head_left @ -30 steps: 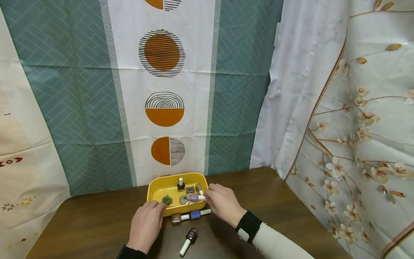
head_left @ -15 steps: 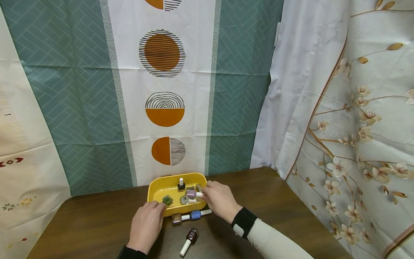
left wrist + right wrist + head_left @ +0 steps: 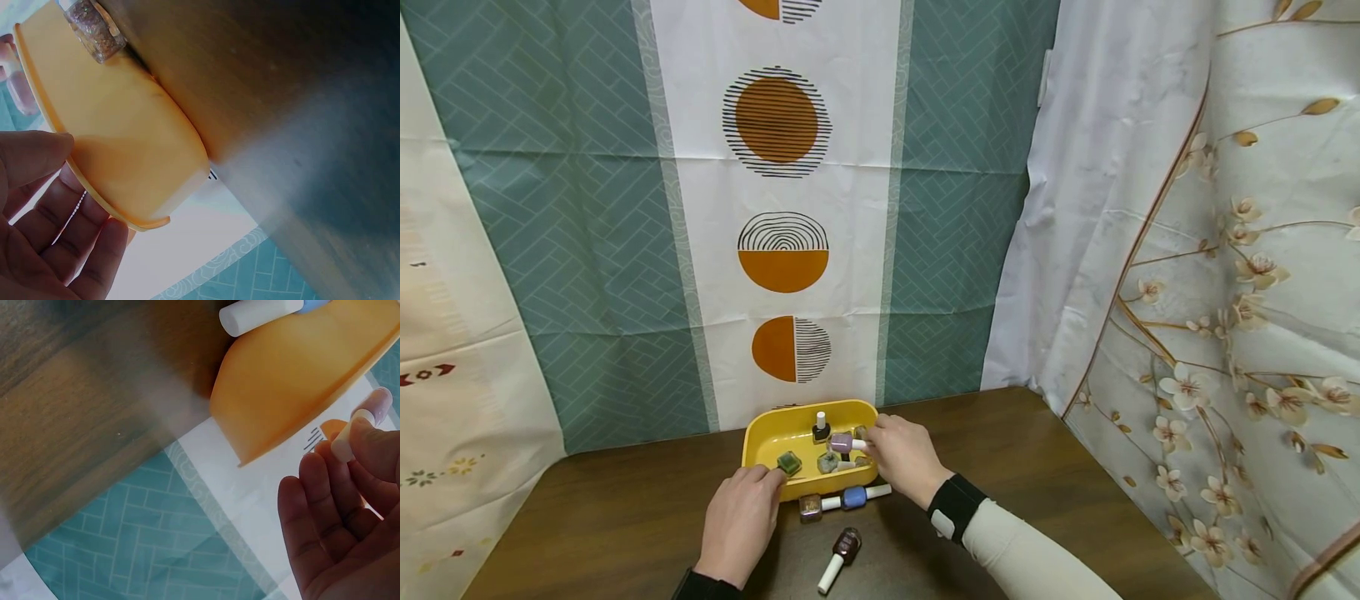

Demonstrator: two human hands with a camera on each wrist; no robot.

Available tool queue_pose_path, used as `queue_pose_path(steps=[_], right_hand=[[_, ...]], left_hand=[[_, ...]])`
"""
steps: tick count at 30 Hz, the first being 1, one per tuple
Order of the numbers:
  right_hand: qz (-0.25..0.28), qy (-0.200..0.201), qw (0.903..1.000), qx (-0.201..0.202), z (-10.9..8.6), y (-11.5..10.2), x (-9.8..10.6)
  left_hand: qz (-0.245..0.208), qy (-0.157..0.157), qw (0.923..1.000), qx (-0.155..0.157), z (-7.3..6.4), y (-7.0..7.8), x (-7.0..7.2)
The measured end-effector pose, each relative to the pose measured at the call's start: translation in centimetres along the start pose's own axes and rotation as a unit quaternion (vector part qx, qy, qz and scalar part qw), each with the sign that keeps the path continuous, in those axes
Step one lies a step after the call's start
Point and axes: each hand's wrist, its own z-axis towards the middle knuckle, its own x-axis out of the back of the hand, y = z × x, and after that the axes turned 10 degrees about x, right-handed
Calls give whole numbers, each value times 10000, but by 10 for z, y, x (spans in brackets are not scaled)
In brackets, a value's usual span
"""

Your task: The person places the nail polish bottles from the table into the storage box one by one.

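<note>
The right hand [image 3: 904, 457] pinches a lilac glass bottle [image 3: 841, 442] by its white cap [image 3: 859, 445]; the left hand [image 3: 741, 517] grips the yellow plastic tray's near-left corner [image 3: 786, 490]. Best lowered gently, tray steady.

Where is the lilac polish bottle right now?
In the head view, the lilac polish bottle is pinched in the right hand over the right half of the yellow tray, near the black bottle.

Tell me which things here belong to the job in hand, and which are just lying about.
Apparently in the job:
purple bottle, pinched by the right hand
yellow tray, gripped by the left hand

Seemingly just lying about, untouched:
dark red bottle
blue bottle
glittery brown bottle
</note>
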Motion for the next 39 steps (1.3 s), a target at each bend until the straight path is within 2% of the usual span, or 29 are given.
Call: queue_pose_path(steps=[15, 26, 32, 39], right_hand=[[-27, -107, 9999, -53, 13, 1, -10], [-78, -346, 9992, -186, 23, -1, -17], [-271, -422, 9986, -137, 25, -2, -19], [-539, -710, 9959, -149, 29, -4, -23]], left_hand=[[-7, 20, 10000, -27, 0, 0, 0], [5, 90, 9999, -61, 0, 0, -2], [-8, 143, 9999, -86, 0, 0, -2], [-19, 117, 9999, -85, 0, -1, -2]])
